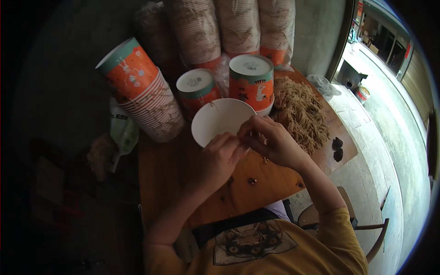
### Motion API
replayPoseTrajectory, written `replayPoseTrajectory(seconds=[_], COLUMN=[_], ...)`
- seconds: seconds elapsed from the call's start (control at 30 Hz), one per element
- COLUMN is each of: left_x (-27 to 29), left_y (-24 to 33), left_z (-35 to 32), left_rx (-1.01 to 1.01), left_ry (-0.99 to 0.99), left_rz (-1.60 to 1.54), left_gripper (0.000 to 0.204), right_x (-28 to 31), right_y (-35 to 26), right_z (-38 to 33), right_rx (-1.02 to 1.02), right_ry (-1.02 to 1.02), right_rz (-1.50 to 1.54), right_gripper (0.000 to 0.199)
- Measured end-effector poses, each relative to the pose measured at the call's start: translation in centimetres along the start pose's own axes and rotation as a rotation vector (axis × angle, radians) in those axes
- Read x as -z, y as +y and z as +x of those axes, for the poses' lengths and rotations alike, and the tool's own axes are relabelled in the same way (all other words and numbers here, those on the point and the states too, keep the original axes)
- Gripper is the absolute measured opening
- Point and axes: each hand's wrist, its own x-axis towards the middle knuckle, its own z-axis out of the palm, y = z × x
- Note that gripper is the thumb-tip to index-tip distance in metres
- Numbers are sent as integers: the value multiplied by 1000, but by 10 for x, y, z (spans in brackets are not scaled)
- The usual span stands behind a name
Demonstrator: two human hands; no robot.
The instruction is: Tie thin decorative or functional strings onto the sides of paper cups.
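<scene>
A white-lined paper bucket (217, 120) lies tipped with its mouth facing me, in front of the stacked buckets. At its near right rim my left hand (224, 155) and my right hand (271, 141) meet, fingertips pinched close together. Bits of tan string (264, 159) show below the right hand, which appears to pinch the string against the rim. What lies between the left fingertips is hidden. Another strand pokes out at the bucket's far rim. To the right of the right hand lies a large heap of tan strings (300, 112).
Upside-down orange and green buckets (251, 87) stand behind, one shorter bucket (196, 87) beside them. A tall leaning stack (146, 101) is at left. Plastic-wrapped stacks (197, 32) line the wall. Two small dark objects (338, 149) lie near the wooden table's (183, 201) right edge. A chair (337, 206) is at right.
</scene>
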Motion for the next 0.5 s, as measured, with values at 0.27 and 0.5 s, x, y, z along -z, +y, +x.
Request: replayPoseTrajectory(seconds=[0.27, 0.5], left_x=[-2, -3], left_y=[-8, -3], left_z=[-8, -13], left_rx=[-39, -41], left_ry=[29, 100], left_rz=[7, 6], left_gripper=[20, 32], right_x=[2, -10], right_y=[-16, -14], right_z=[4, 2], right_rx=[77, 201], right_ry=[9, 23], right_rz=[-113, -213], right_gripper=[11, 13])
